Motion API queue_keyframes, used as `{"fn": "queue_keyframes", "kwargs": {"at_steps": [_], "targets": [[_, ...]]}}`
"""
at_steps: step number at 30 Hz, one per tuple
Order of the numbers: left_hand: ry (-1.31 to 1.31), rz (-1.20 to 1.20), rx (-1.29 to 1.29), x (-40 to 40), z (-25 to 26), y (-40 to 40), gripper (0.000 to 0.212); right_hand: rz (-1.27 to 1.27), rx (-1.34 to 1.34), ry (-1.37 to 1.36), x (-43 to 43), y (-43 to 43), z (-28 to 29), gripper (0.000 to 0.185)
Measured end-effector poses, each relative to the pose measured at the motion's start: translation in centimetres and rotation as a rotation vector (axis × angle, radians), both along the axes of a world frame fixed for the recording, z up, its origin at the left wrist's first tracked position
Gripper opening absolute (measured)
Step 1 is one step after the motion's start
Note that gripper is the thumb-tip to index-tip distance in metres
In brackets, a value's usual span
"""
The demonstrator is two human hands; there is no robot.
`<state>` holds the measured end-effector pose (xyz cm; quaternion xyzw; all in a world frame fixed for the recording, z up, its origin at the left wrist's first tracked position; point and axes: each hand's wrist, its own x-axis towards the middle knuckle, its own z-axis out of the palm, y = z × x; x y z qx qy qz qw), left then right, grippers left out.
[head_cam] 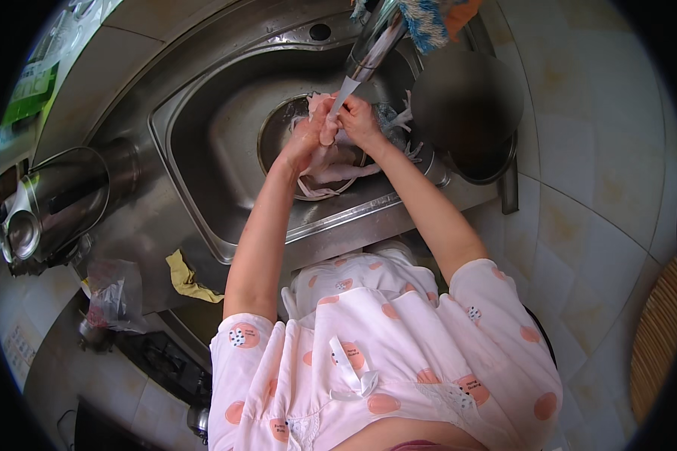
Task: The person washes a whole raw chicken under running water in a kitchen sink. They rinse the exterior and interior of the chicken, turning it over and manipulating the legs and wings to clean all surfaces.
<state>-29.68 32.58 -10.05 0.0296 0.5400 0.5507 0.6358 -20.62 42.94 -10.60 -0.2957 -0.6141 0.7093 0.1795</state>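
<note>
Both hands are together under a stream of water (343,96) from the metal faucet (372,51). My left hand (306,138) grips a pale, narrow part of a plucked bird carcass (338,171), and my right hand (363,119) pinches at the same part. The carcass lies in a round metal basin (260,138) inside the stainless-steel sink (209,141). One clawed foot (319,193) rests by the near rim. More pale feet (403,115) stick out at the right, beside a grey mesh-like item (392,129). My fingers partly cover the gripped part.
A dark pot or pan (479,163), partly blurred, is right of the sink. Blue-and-white cloth (423,25) hangs by the faucet. To the left are a metal kettle-like vessel (73,191), a yellow cloth (189,279), a clear plastic bag (115,293) and a gas stove (161,358).
</note>
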Motion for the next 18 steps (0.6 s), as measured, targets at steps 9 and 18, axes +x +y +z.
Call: {"fn": "queue_keyframes", "kwargs": {"at_steps": [9, 18], "targets": [[0.103, 0.248, 0.113, 0.0, 0.5, 0.2, 0.042, -0.189, -0.422, 0.257, 0.4, -1.8, 1.6, 0.019], [0.23, 0.168, 0.159, 0.0, 0.6, 0.5, 0.043, 0.439, 0.302, -0.108, 1.6, 0.6, 2.4, 0.022]]}}
